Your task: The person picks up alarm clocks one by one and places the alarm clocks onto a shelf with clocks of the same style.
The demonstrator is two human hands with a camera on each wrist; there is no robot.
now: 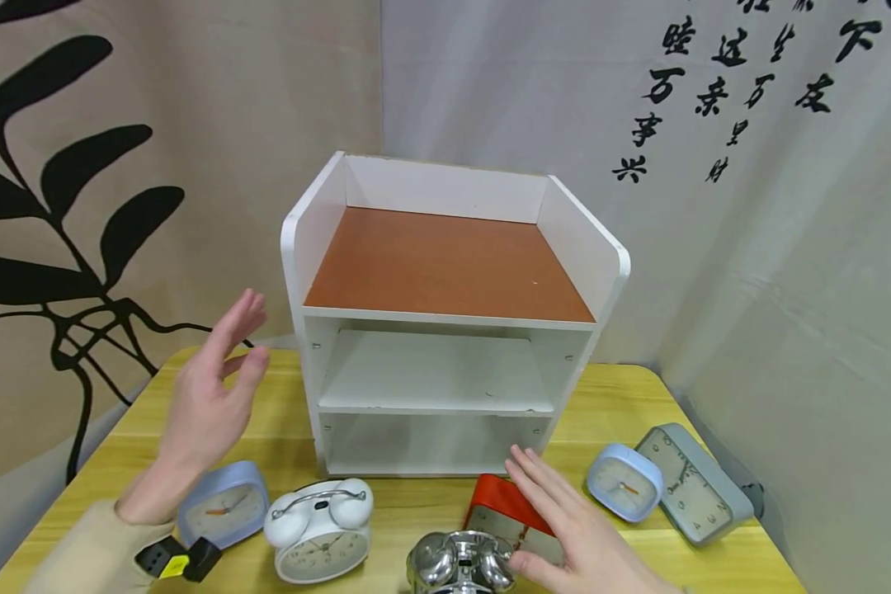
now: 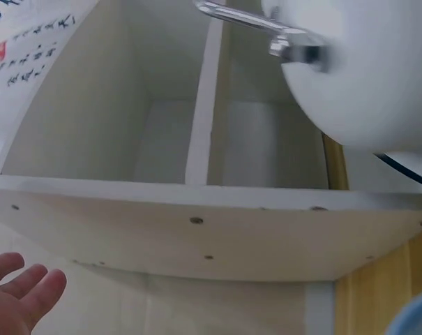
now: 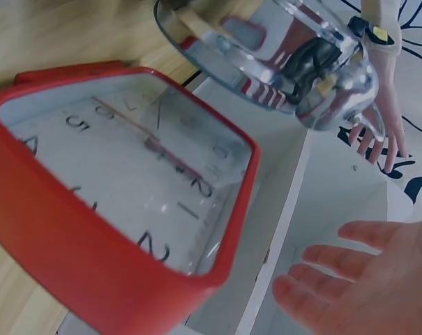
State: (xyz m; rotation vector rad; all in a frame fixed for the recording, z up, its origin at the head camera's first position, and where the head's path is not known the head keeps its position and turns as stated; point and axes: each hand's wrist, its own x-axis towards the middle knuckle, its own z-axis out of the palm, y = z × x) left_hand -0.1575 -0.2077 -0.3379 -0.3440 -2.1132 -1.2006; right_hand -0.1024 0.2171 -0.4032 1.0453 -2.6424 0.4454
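Two, empty, fingers unclenched: your left hand (image 1: 211,398), raised left of the white shelf unit (image 1: 438,371); your right hand (image 1: 573,530), nearer the red clock (image 1: 501,499), which stands on the yellow table (image 1: 408,507) just left of those fingers, beside the silver twin-bell clock (image 1: 432,561).

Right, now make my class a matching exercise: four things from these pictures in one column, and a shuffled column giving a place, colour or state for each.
Things
1. Red clock
2. White clock
3. Shelf unit
4. Left hand

Descriptions
A. Raised, holding nothing
B. Has two white bells
C. Partly behind the silver clock in the head view
D. Has a reddish-brown top surface

Right pairs: 1-C, 2-B, 3-D, 4-A
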